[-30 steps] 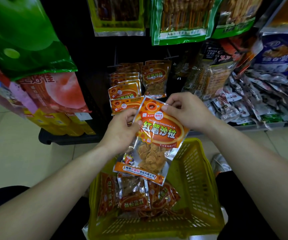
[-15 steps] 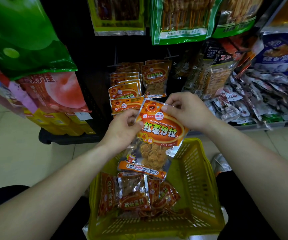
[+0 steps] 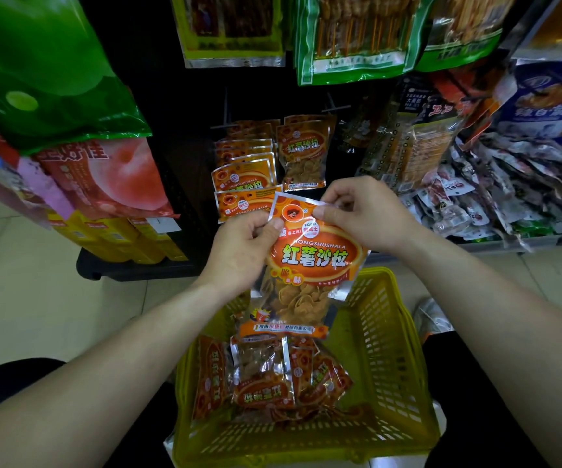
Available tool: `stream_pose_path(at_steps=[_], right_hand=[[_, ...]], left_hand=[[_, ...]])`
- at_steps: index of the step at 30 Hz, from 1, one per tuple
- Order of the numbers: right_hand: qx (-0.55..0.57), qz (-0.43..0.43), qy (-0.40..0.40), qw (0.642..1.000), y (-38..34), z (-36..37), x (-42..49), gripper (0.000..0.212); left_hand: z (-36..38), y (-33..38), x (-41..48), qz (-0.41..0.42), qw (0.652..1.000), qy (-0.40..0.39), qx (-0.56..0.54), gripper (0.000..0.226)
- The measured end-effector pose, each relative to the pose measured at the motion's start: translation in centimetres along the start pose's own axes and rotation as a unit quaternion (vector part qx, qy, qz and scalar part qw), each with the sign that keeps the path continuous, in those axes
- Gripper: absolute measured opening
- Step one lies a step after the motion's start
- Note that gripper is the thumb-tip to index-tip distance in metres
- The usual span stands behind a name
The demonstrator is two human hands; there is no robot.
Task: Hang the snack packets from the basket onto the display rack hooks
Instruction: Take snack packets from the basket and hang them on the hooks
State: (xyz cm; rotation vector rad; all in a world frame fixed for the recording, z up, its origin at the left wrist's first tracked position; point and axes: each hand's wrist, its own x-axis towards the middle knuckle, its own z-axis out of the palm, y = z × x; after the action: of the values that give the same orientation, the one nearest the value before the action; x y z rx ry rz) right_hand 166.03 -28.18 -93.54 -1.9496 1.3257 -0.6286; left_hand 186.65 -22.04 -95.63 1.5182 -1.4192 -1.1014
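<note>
I hold an orange snack packet (image 3: 310, 261) upright above the yellow basket (image 3: 394, 349). My left hand (image 3: 242, 251) pinches its upper left edge and my right hand (image 3: 367, 214) pinches its top right corner. Several more orange packets (image 3: 262, 376) lie in the basket's bottom. On the dark display rack just beyond my hands, a stack of the same packets (image 3: 244, 173) hangs on the left hook and a single packet (image 3: 303, 153) hangs on the right hook (image 3: 332, 104).
Green and pink bags (image 3: 70, 130) hang at the left over yellow boxes (image 3: 117, 238). Green skewer packs (image 3: 357, 35) hang above. A shelf of mixed small packets (image 3: 509, 197) fills the right. Tiled floor (image 3: 36, 298) lies at the left.
Both hands have raised the packet slightly and brought it a little nearer the rack; its bottom edge now hangs higher above the basket.
</note>
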Motion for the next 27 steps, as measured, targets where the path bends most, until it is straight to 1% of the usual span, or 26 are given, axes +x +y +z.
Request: stream_pose_path(at_steps=[3, 6, 8, 10, 11, 13, 17, 20, 22, 25, 27], right_hand=[[0.004, 0.003, -0.005, 1.000, 0.0, 0.1, 0.0, 0.012], [-0.001, 0.000, -0.012, 1.000, -0.3, -0.1, 0.0, 0.011], [-0.005, 0.004, -0.045, 0.999, -0.6, -0.4, -0.2, 0.011], [-0.014, 0.020, -0.083, 0.996, -1.1, -0.7, -0.5, 0.019], [-0.034, 0.021, -0.087, 0.995, -1.3, -0.7, -0.6, 0.019], [-0.080, 0.010, -0.062, 0.995, -1.7, -0.6, -1.0, 0.015], [-0.137, -0.004, 0.019, 0.990, -2.2, -0.5, -1.5, 0.014], [-0.201, -0.008, 0.075, 0.977, -2.2, -1.1, -0.9, 0.012], [-0.235, -0.001, 0.091, 0.968, -1.8, -1.7, 0.3, 0.016], [-0.298, 0.000, 0.101, 0.949, -0.6, -2.3, 3.0, 0.022], [-0.321, 0.004, 0.106, 0.941, 0.5, -2.4, 4.9, 0.025]], left_hand=[[-0.1, -0.2, 0.1, 0.002, 1.000, 0.002, 0.012, 0.027], [-0.3, -0.1, 0.2, 0.000, 1.000, 0.001, 0.010, 0.025], [-0.3, 0.0, 0.2, 0.001, 1.000, 0.002, 0.010, 0.023], [-0.2, 0.3, 0.1, 0.006, 1.000, 0.007, 0.012, 0.022], [-0.1, 0.4, 0.1, 0.008, 1.000, 0.008, 0.015, 0.022], [-0.1, 0.8, 0.1, 0.011, 1.000, 0.006, 0.012, 0.022], [-0.4, 1.5, 0.5, 0.017, 1.000, 0.007, -0.010, 0.018], [-1.0, 0.9, 1.2, -0.001, 1.000, 0.025, 0.013, 0.027], [-1.5, 0.1, 1.9, -0.019, 0.998, 0.031, 0.043, 0.030], [-1.9, -0.6, 3.4, -0.052, 0.995, 0.019, 0.079, 0.028], [-1.5, -1.0, 4.9, -0.050, 0.993, 0.009, 0.102, 0.028]])
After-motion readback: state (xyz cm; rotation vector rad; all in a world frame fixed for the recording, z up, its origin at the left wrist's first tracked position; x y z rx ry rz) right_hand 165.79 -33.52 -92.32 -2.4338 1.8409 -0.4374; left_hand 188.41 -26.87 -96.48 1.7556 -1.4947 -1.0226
